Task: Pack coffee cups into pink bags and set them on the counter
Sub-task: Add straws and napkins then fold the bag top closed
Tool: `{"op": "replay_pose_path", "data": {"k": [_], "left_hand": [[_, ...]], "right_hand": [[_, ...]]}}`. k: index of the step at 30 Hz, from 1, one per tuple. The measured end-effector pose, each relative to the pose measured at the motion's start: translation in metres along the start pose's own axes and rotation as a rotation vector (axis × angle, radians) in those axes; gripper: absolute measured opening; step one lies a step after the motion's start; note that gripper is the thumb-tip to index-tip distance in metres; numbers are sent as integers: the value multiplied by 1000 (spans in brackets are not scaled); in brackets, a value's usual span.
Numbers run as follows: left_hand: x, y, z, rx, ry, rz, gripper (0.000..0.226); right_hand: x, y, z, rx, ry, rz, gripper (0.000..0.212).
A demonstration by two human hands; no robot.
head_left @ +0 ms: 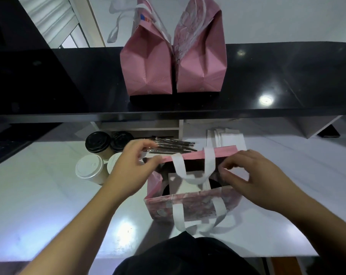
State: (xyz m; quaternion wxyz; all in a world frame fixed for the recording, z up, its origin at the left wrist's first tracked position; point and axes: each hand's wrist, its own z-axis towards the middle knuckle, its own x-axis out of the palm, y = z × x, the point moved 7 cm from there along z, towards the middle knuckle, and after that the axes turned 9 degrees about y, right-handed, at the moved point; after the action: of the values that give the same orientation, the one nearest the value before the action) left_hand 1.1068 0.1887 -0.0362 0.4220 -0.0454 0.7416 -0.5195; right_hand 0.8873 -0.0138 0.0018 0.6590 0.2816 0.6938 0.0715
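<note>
An open pink bag [190, 205] with white handles stands on the white worktop [49, 205] in front of me. A white cup carrier [185, 185] with dark holes shows inside it. My left hand [132, 167] pinches the bag's far rim at its left corner. At the right side, my right hand [253, 175] pinches the rim. Several lidded coffee cups sit to the left: two with black lids [97, 142] and two with white lids [89, 167]. Two closed pink bags [148, 68] [201, 62] stand side by side on the black counter [277, 76].
A bundle of dark wrapped straws [172, 146] lies behind the open bag. A stack of flat white bags [225, 137] lies beyond it to the right. The black counter's front edge overhangs the worktop's back.
</note>
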Motion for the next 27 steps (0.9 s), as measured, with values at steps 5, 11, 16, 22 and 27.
{"op": "replay_pose_path", "data": {"k": [5,11,16,22,27], "left_hand": [[2,27,-36,21,100,-173,11],[33,31,-56,73,377,-55,44],[43,30,-46,30,316,-143,44],[47,42,-39,-42,202,-537,31],[42,59,-31,-105,127,-530,89]], "right_hand": [[37,-37,-12,54,160,149,62],[56,-50,-1,93,131,528,43],[61,-53,4,109,140,749,32],[71,-70,4,248,20,894,21],[65,-78,10,292,-109,790,58]]}}
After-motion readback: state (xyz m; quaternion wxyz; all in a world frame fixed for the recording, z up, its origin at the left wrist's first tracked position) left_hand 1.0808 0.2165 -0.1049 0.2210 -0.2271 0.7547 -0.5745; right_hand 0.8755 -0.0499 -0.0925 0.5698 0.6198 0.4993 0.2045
